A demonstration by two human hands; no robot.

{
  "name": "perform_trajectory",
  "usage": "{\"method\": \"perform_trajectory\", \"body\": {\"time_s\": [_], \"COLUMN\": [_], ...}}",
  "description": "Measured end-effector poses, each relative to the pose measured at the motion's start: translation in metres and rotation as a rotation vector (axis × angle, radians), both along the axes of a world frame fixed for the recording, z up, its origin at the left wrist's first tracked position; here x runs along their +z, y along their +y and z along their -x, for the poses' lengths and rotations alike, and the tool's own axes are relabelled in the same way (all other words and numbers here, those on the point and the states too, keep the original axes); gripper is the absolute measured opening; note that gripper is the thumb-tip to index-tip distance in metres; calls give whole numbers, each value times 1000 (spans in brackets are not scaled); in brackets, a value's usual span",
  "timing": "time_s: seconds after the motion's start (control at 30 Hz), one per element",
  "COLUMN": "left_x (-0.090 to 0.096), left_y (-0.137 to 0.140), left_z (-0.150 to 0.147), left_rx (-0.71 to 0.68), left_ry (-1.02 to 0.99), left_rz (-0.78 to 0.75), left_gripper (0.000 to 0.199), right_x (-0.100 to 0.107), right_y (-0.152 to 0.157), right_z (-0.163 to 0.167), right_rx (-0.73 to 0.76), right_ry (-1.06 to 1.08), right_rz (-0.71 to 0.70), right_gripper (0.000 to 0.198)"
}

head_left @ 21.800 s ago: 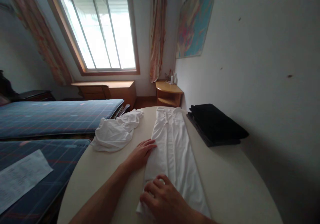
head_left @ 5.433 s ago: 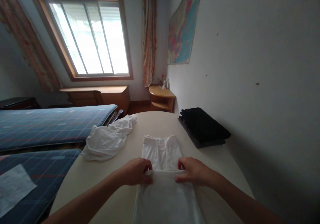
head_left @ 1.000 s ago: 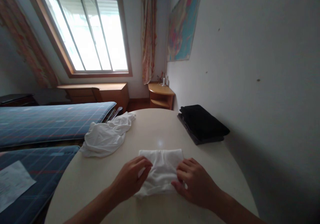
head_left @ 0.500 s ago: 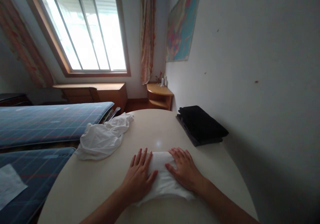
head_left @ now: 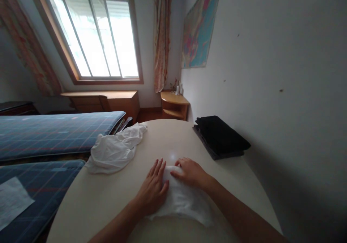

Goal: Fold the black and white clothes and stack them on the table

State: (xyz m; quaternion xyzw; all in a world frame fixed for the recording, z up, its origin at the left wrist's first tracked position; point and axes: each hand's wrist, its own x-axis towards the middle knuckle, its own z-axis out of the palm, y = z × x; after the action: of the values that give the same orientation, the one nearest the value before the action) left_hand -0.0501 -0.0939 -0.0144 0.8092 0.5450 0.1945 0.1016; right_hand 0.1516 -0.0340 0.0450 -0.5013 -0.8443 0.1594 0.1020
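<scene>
A folded white cloth (head_left: 184, 203) lies on the round cream table (head_left: 114, 199) close to me, with wrinkles along its near edge. My left hand (head_left: 154, 190) rests flat on its left side, fingers stretched forward and thumb out to the right. At the far edge of the cloth, my right hand (head_left: 189, 171) is bent inward, its fingers curled over the edge and its thumb on top. The right fingertips are partly hidden. Farther left, a crumpled white cloth (head_left: 114, 154) hangs near the table's edge.
A stack of folded black cloth (head_left: 221, 136) sits at the table's right, beside the wall (head_left: 271, 55). Blue plaid mattresses (head_left: 59, 131) adjoin the left side, with a white sheet (head_left: 13, 199) on the lower one. A corner shelf (head_left: 175, 97) stands beyond the table.
My right hand has moved forward and left to the cloth's far edge, its fingers curling from spread flat. My left hand stays on the cloth. The view has shifted slightly.
</scene>
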Motion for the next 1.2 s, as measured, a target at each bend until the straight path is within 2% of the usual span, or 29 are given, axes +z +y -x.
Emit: {"method": "perform_trajectory", "body": {"time_s": [0.17, 0.3, 0.4, 0.53, 0.7, 0.87, 1.0, 1.2], "left_x": [-1, -2, -7, -13, -14, -19, -25, -28], "left_y": [10, 15, 18, 23, 23, 24, 27, 29], "left_z": [-5, -6, -3, 2, 1, 2, 4, 4], "left_rx": [-9, -8, 51, 134, 121, 132, 148, 128], "left_ry": [-55, -115, -182, -206, -109, -95, -100, -31], "left_rz": [-96, -135, -110, -78, -47, -69, -60, -63], "left_gripper": [66, 63, 55, 51, 52, 51, 54, 55], "right_x": [8, 13, 11, 11, 19, 18, 21, 55], "right_y": [-7, -11, -12, -9, -8, -13, -7, 30], "right_z": [-18, -33, -45, -59, -55, -46, -54, -79], "right_rx": [-151, -31, 30, -8, -38, -25, -4, -92], "right_ry": [-72, -15, 66, 105, 60, 70, 140, 209], "right_rz": [189, 287, 314, 376, 481, 384, 276, 93], "right_gripper": [56, 47, 39, 37, 48, 42, 33, 36]}}
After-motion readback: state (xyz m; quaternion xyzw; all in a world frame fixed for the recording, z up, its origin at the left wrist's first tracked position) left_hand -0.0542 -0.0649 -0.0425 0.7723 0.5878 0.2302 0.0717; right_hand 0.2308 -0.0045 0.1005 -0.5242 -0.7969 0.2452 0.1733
